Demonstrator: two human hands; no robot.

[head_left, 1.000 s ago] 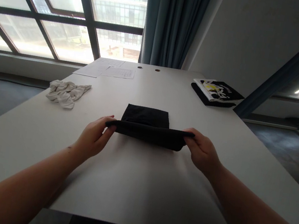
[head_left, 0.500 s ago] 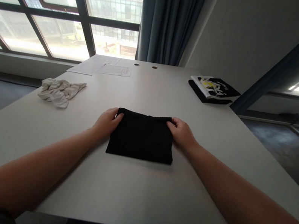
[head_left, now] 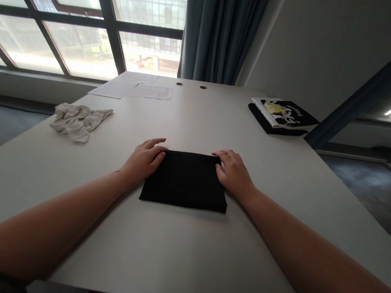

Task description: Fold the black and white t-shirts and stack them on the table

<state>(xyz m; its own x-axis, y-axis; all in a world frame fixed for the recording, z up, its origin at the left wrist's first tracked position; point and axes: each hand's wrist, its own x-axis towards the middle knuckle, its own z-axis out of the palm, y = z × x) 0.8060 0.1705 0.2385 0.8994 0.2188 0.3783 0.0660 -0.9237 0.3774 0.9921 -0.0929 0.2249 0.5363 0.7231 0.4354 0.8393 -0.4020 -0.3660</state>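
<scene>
A black cloth, folded into a flat rectangle, lies on the white table in front of me. What kind of garment it is, if any, I cannot tell. At its far left corner rests my left hand, fingers stretched out and apart, thumb touching the cloth. My right hand lies in much the same way on the far right corner, its fingers extended over the edge. Neither hand grips the fabric.
A crumpled whitish cloth lies at the left edge. Sheets of paper are spread at the far left. Folded black and white printed fabric is stacked at the far right. Two round holes pierce the table's far end.
Both hands have let go of the cloth's far corners and their fingers have opened out. The cloth's far edge, raised before, now lies flat and straighter.
</scene>
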